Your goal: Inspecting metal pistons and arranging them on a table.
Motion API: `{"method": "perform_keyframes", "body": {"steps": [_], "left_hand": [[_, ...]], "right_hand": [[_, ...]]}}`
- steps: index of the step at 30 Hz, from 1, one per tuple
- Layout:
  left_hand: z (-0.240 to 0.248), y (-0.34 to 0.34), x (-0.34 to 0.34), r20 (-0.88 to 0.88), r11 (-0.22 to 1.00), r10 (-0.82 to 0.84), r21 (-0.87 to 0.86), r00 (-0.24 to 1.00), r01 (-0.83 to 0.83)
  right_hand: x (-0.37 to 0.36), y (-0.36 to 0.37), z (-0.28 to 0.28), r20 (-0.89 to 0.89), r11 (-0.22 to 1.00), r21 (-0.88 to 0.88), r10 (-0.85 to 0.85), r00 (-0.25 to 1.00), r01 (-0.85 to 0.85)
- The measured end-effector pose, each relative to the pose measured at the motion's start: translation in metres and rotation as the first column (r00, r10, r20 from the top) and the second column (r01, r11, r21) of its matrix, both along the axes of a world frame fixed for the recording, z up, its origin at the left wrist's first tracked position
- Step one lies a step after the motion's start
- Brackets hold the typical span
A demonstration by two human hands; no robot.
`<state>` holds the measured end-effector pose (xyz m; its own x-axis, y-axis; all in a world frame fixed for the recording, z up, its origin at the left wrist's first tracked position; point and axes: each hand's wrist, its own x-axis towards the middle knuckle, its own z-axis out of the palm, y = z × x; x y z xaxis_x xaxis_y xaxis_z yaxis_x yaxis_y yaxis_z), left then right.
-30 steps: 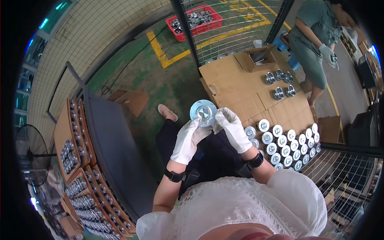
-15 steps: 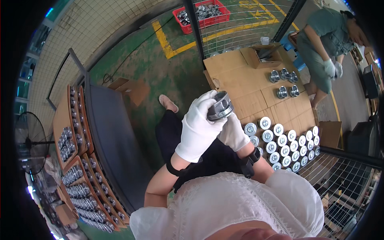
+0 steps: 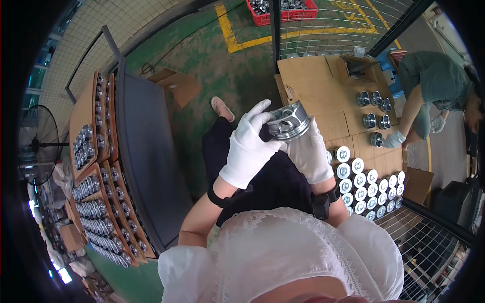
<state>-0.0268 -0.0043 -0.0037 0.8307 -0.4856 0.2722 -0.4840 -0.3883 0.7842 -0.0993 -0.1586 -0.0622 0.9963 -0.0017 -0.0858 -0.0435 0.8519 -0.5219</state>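
Note:
A silvery engine piston (image 3: 289,122) is held up in front of me, tilted, its ring grooves toward the lower right and its hollow skirt side showing. My left hand (image 3: 248,151), in a white glove, grips it from the left with the thumb below and fingers along its upper edge. From the right and underneath, my right hand (image 3: 309,157), also gloved, holds the piston against its palm and fingers; part of that grip is hidden behind the metal. To the right, many pistons (image 3: 359,180) stand in rows, crown up, on a cardboard-covered table (image 3: 313,98).
A co-worker's gloved hand (image 3: 395,139) touches a piston (image 3: 376,139) near several others on the table. An open carton (image 3: 357,69) stands at the far side. On my left, a rack (image 3: 91,146) carries trays of pistons beside a dark grey panel (image 3: 146,161). A red crate (image 3: 298,16) sits beyond wire mesh.
The piston has been turned in my hands, showing more of its hollow side. My right hand has come up further round it. The co-worker has bent and reached to a piston on the table.

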Motion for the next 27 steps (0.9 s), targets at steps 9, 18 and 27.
{"method": "perform_keyframes", "body": {"steps": [9,18,27], "left_hand": [[0.012,-0.004,0.000,0.284,0.993,-0.099,-0.037,0.954,0.114],[0.022,-0.007,0.005,0.227,0.999,-0.039,0.005,0.973,0.039],[0.020,-0.008,0.002,0.152,0.998,-0.030,-0.050,0.988,0.038]], "right_hand": [[0.008,0.002,0.004,-0.018,-0.220,0.972,0.298,0.955,0.087],[0.007,0.013,-0.008,0.219,0.051,0.966,0.372,0.902,-0.255],[0.007,0.017,-0.009,0.172,0.112,0.972,0.253,0.952,-0.206]]}}
